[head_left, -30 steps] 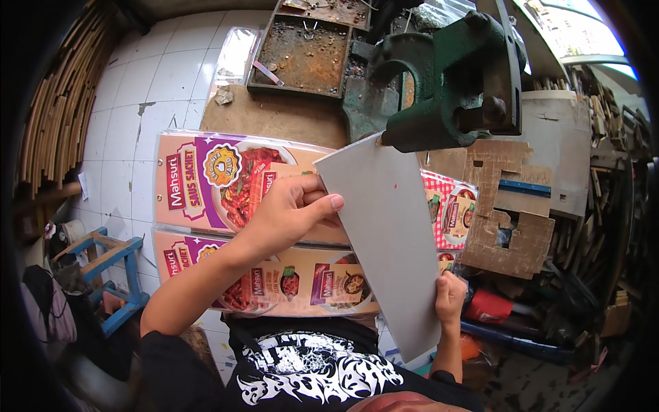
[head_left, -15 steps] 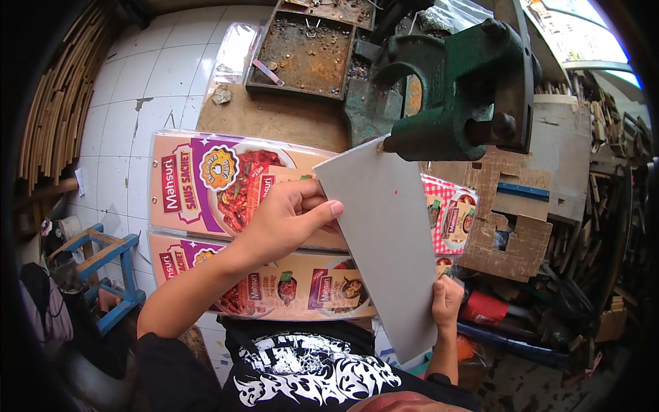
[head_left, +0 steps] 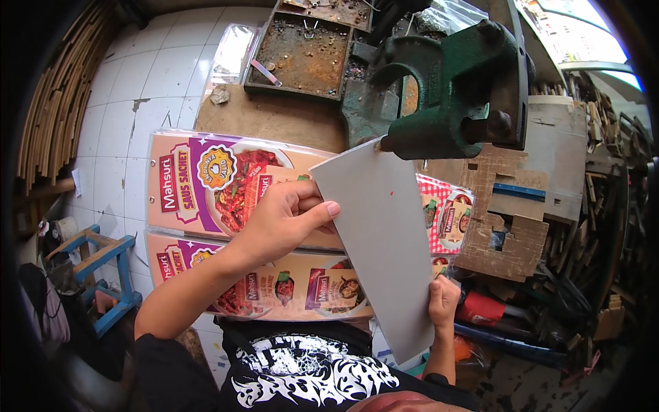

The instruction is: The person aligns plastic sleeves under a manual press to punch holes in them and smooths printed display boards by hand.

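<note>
A plain light-grey board (head_left: 384,240) with a small red mark lies slanted, its upper corner at the tip of the green cast-iron hand press (head_left: 439,103). My left hand (head_left: 298,213) pinches the board's left edge, thumb on top and fingers curled below. Lower down on the right edge, my right hand (head_left: 444,301) is closed round the board. Beneath it are two stacks of printed "Mahsuri Saus Sachet" panels, the upper stack (head_left: 182,182) and the lower stack (head_left: 274,288). Metal eyelets show at the left edge of the upper stack.
A rusty divided tray (head_left: 302,55) with small metal bits stands beyond the panels, left of the press. Worn brown cardboard (head_left: 501,240) lies to the right, near piled wood strips (head_left: 604,137). A blue frame (head_left: 106,275) stands on the tiled floor at left.
The whole view has shifted very slightly. Both hands keep their hold, and the board's corner stays at the press tip.
</note>
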`<state>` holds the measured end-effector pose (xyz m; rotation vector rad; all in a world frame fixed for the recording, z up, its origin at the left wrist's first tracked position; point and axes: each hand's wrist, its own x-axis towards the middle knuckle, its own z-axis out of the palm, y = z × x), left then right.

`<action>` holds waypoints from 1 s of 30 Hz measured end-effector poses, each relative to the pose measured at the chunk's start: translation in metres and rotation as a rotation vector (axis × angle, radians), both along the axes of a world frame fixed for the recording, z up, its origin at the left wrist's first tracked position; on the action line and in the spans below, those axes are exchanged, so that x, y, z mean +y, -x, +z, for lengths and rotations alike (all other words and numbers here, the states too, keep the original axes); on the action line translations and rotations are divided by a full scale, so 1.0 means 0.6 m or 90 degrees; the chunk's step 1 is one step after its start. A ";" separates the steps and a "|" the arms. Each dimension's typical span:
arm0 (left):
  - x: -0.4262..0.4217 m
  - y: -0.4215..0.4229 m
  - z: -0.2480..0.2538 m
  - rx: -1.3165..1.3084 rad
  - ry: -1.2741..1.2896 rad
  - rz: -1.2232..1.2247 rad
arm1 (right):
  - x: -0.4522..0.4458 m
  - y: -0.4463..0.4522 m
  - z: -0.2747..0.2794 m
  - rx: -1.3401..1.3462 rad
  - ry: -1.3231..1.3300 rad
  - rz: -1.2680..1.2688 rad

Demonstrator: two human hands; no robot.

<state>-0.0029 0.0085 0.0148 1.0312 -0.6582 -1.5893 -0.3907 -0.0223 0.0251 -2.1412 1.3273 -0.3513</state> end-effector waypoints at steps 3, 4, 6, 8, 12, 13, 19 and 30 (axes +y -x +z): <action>0.001 -0.001 0.003 0.000 -0.010 -0.010 | -0.001 0.004 -0.002 0.005 0.006 0.007; 0.001 0.000 0.002 -0.001 -0.003 -0.007 | 0.000 0.005 -0.002 0.012 0.010 0.011; 0.001 0.000 0.000 -0.004 0.006 -0.008 | -0.001 -0.001 0.003 0.015 0.010 0.004; 0.000 -0.003 -0.001 -0.009 0.012 -0.017 | 0.001 -0.004 0.004 0.013 0.010 -0.006; 0.001 -0.003 -0.001 -0.017 0.013 -0.032 | 0.003 -0.002 0.003 0.004 0.004 -0.020; 0.000 -0.002 -0.003 -0.004 0.000 -0.020 | 0.002 -0.001 0.002 0.000 -0.002 -0.017; -0.001 -0.002 -0.003 -0.012 -0.011 -0.019 | 0.001 0.002 0.010 -0.030 -0.032 -0.025; -0.003 0.001 -0.011 0.019 0.009 -0.008 | -0.001 0.015 0.008 -0.080 -0.072 -0.044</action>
